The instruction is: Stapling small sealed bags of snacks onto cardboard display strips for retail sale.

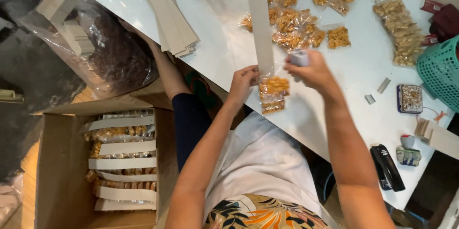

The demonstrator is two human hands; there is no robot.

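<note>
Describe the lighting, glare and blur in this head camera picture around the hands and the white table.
Head view: bright, even light washes out the white table with little shadow; clear plastic near the top edge glares. The right hand and the small whitish object it grips look motion-blurred; the left hand on the cardboard strip and snack packet is sharper. The left floor is dark.

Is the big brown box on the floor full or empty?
Partly full. The box holds snack packets with card strips stacked along its right side, while the left side shows bare cardboard.
</note>
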